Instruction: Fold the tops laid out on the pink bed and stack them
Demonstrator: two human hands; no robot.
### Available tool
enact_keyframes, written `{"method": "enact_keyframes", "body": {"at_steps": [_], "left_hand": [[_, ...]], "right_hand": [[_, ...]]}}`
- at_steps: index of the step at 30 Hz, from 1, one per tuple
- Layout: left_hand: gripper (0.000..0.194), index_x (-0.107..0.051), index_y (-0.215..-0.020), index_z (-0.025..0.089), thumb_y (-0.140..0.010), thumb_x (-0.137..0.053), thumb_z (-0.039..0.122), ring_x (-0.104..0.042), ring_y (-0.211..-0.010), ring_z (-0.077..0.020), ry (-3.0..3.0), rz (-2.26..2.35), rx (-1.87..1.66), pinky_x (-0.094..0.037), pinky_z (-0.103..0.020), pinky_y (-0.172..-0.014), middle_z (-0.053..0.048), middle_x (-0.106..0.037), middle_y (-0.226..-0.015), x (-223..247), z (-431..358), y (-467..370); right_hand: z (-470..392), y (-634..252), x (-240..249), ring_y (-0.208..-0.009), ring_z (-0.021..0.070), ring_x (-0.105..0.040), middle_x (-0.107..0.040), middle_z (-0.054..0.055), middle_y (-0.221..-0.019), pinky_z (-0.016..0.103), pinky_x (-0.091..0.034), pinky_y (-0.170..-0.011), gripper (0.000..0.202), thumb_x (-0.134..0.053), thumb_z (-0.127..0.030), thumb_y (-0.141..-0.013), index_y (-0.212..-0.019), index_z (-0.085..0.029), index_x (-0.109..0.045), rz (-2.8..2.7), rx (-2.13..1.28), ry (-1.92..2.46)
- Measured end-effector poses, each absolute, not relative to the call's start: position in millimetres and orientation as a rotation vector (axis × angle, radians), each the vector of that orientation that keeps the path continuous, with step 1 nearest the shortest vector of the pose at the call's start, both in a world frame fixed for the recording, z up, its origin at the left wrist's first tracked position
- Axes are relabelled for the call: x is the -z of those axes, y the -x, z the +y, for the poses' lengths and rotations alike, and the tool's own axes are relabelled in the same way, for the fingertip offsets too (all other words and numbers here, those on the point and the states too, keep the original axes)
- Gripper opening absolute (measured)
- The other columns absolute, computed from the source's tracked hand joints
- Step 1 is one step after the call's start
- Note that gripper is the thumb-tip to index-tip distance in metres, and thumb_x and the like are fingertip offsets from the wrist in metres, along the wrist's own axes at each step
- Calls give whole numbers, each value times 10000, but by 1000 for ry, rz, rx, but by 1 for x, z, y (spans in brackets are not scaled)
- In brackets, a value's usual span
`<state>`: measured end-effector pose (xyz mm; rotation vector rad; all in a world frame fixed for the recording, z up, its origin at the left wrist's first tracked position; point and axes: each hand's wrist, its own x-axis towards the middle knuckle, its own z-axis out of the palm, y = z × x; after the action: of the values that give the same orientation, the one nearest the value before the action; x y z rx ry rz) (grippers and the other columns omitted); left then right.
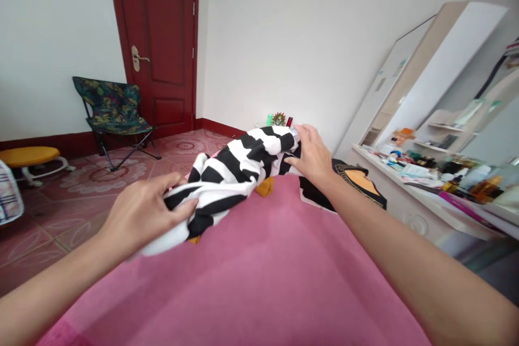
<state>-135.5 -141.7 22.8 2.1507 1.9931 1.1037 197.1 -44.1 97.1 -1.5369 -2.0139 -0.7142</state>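
Observation:
A black-and-white striped cloth (233, 167) is bunched and folded over the far part of a pink surface (284, 270). My left hand (141, 208) grips its near left end, thumb on top and fingers behind the fabric. At the cloth's far right end, my right hand (312, 154) pinches the fabric between thumb and fingers. Small bits of mustard-yellow fabric (265, 187) show under the striped cloth. Beside my right forearm lies a black item with an orange patch (363, 179), partly hidden by the arm.
On the right, a white dresser shelf (438, 200) holds several bottles and small items. A camouflage folding chair (115, 108) stands by the red door (166, 38) at the back left. A yellow round stool (28, 157) is at the far left.

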Motion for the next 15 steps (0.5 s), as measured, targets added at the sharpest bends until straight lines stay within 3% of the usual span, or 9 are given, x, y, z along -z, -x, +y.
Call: {"method": "enact_keyframes", "body": {"at_steps": [2,4,9,11,15], "left_hand": [[419,-624,-1038,263,-728,-570,539,-571,-804,-226,-2318,2081,-1028,-395,-287,-687,-19,-640,-829,-6,-104,133],[557,-543,-1234,255,-752,-551,533,-545,-959,-255,-2423,1987,-845,-399,-320,-801,-55,-636,-945,27,-71,128],[592,-536,-1284,275,-818,-412,620,-440,-1139,-315,-2362,2092,-507,-323,-455,-931,-108,-541,-1183,104,-32,115],[608,-520,-1302,283,-824,-391,635,-420,-1152,-318,-2375,2088,-514,-311,-461,-937,-106,-531,-1189,112,-31,115],[602,-524,-1301,279,-836,-379,633,-438,-1117,-307,-2411,2097,-551,-299,-451,-948,-102,-534,-1178,109,-35,116]], "right_hand": [[-31,-200,-71,-1267,298,-387,-290,118,-1473,397,-422,-946,806,-660,-400,-735,-1423,-224,-278,-2003,674,1561],[-26,-214,-33,-1261,295,-395,-280,118,-1478,413,-416,-955,759,-641,-388,-753,-1411,-235,-294,-2109,595,1647],[-19,-298,22,-1246,309,-405,-365,156,-1428,418,-416,-947,601,-585,-364,-795,-1341,-188,-403,-2092,657,1882],[-11,-343,21,-1243,346,-402,-397,222,-1381,449,-408,-946,572,-558,-369,-813,-1308,-113,-428,-1943,688,1982],[17,-428,20,-1170,351,-492,-512,232,-1263,443,-429,-918,642,-593,-412,-780,-1300,-77,-422,-1608,612,2275]]}}
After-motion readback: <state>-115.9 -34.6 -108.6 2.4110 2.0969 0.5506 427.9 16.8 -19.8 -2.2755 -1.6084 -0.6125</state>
